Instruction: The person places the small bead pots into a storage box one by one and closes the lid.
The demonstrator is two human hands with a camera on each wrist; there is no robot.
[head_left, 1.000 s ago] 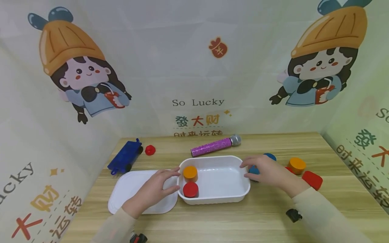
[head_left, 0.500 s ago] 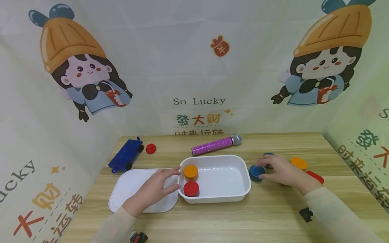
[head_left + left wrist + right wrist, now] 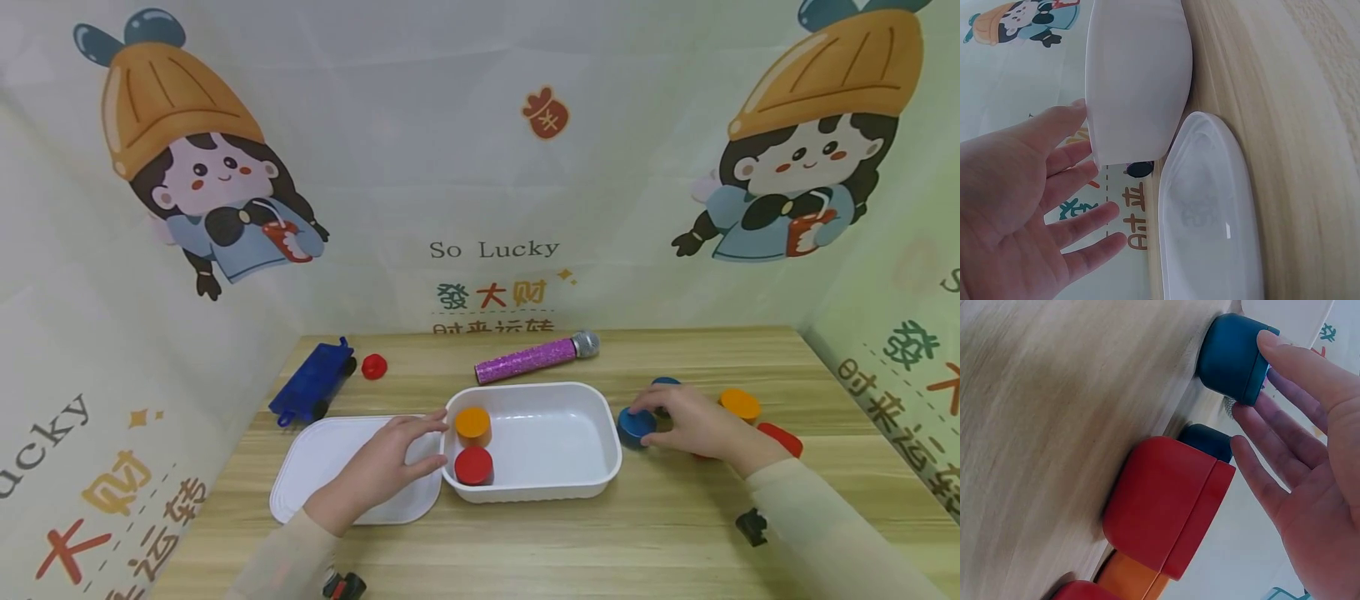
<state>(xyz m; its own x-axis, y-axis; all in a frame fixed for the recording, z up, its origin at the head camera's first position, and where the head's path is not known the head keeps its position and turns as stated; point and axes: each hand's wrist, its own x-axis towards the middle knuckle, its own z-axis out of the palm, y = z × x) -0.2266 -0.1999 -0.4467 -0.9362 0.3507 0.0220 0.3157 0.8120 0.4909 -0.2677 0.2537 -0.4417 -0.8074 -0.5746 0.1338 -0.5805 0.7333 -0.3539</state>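
My right hand [image 3: 693, 425] pinches a small blue lidded tin [image 3: 633, 429] standing on the table just right of a white plastic box [image 3: 536, 492]. In the right wrist view, the thumb and fingertips meet the lid of this blue tin [image 3: 1232, 359]. Behind that hand are a second blue tin [image 3: 1205, 439] and a larger red tin [image 3: 1160, 500]. My left hand [image 3: 375, 467], fingers extended, touches the left rim of the box with its fingertips. Inside the box, an orange tin [image 3: 472, 425] and a red tin [image 3: 474, 465] stand at the left end.
A white lid [image 3: 322, 467] lies left of the box, under the left hand. Farther back are a blue toy cart [image 3: 313, 383], a small red piece [image 3: 374, 367] and a purple glitter microphone [image 3: 532, 360]. Another orange tin [image 3: 740, 404] and red tin [image 3: 782, 439] stand at right.
My right hand has moved right from the box's right rim to the blue tin, and has stayed there over the last half second. The left hand keeps its place at the box.
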